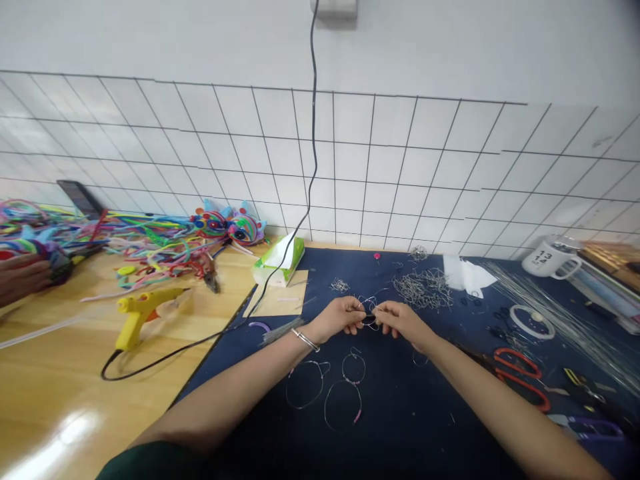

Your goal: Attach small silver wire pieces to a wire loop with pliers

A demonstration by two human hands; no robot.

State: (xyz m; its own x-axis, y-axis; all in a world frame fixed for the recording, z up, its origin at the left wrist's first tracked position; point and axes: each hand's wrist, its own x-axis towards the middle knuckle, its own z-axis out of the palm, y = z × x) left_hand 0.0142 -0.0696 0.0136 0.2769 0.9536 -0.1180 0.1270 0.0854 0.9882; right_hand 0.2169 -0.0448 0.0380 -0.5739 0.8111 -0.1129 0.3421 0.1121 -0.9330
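Over the dark blue mat [395, 413], my left hand [343, 316] and my right hand [399, 319] face each other with fingers pinched. Between them is a thin bent wire piece [369, 305] with small loops, gripped at both sides. Its exact shape is partly hidden by the fingertips. Below my hands lie a wire figure of two joined rings with pink beads [354, 382] and a separate wire ring [306, 385]. Just past my fingers sit a small heap of wire bits [339, 285] and a larger pile of bent wire pieces [424, 289].
Red-handled scissors [520, 373], pliers [590, 390], long wires [575, 320] and a white mug [550, 259] are at right. Leftward are a tissue box [280, 260], a yellow glue gun [143, 313] with its cord, colourful pipe cleaners [150, 243] and another person's hand [23, 277].
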